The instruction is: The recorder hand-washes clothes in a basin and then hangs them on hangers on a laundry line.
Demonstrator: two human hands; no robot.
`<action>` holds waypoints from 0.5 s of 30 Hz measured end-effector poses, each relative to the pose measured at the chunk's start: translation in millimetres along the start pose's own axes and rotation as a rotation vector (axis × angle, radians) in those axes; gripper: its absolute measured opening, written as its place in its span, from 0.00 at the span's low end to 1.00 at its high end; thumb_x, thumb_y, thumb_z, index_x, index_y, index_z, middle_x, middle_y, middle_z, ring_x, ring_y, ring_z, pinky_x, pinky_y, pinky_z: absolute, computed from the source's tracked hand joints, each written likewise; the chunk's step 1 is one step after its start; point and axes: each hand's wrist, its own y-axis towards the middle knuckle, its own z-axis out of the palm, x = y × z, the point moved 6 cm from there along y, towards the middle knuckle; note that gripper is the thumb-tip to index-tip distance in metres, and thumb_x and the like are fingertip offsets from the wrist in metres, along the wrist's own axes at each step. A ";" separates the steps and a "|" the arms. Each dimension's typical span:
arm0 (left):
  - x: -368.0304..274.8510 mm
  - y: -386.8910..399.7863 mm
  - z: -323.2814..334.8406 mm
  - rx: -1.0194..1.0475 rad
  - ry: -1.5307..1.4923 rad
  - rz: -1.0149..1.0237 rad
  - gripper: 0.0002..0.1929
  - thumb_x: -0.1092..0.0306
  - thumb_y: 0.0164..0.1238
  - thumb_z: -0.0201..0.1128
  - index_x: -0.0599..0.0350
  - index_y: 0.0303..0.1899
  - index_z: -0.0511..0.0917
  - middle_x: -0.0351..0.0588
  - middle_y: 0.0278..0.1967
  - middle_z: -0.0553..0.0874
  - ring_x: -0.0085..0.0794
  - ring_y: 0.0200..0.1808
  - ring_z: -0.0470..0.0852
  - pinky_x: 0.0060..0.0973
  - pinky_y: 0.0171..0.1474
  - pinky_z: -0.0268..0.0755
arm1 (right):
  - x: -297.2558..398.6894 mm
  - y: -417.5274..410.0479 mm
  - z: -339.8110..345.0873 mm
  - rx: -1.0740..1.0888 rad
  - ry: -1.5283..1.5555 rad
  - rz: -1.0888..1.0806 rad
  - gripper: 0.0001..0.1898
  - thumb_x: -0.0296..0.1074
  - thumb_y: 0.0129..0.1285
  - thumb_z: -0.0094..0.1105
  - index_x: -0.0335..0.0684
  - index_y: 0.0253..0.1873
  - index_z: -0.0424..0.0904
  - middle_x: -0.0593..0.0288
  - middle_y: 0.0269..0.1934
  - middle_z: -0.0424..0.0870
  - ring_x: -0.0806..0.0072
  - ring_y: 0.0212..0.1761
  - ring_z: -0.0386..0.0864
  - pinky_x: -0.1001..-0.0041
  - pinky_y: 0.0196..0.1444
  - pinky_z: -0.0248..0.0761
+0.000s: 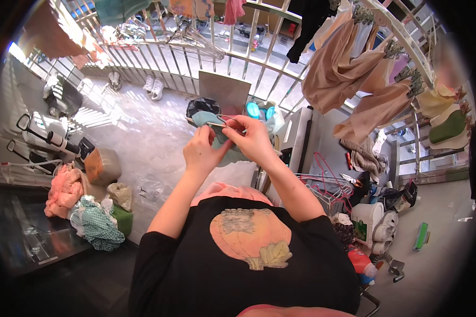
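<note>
Both of my hands are raised in front of me, close together at the middle of the view. My left hand (203, 148) pinches a grey-green cloth garment (206, 117) near the bar of a clothes hanger (216, 124). My right hand (250, 136) grips the same hanger by its hook end, with the cloth hanging below between the two hands. The hanger's hook shows just above my right fingers. How far the garment is on the hanger I cannot tell, since my fingers hide part of it.
Barred railing (174, 59) curves ahead, with wire hangers (198, 43) on it. Pink-beige laundry (341, 67) hangs from clips at upper right. More hangers (325, 186) lie on a surface at right, near a white bucket (367, 224). White shoes (154, 87) stand by the railing; a storage bin (103, 166) stands left.
</note>
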 end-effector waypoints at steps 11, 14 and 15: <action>46.9 15.5 29.5 0.248 -0.681 -0.396 0.10 0.67 0.65 0.64 0.58 0.46 0.82 0.48 0.40 0.88 0.39 0.39 0.88 0.34 0.42 0.80 | -29.8 -0.2 -23.0 0.000 0.285 0.183 0.16 0.40 0.66 0.67 0.33 0.48 0.76 0.65 0.36 0.79 0.82 0.34 0.75 0.79 0.37 0.73; 58.5 2.4 43.3 0.324 -1.556 -0.681 0.13 0.69 0.71 0.56 0.59 0.54 0.79 0.49 0.49 0.86 0.38 0.48 0.86 0.34 0.53 0.79 | -35.4 -2.1 -26.1 -0.011 0.327 0.200 0.13 0.39 0.69 0.64 0.35 0.47 0.76 0.68 0.35 0.78 0.84 0.34 0.74 0.81 0.38 0.71; 50.9 4.5 42.6 0.332 -1.942 -0.716 0.15 0.69 0.73 0.53 0.59 0.57 0.76 0.49 0.53 0.85 0.37 0.53 0.85 0.34 0.58 0.77 | -35.1 -2.3 -26.0 -0.017 0.383 0.200 0.12 0.38 0.70 0.63 0.36 0.47 0.76 0.69 0.35 0.78 0.85 0.34 0.74 0.81 0.38 0.71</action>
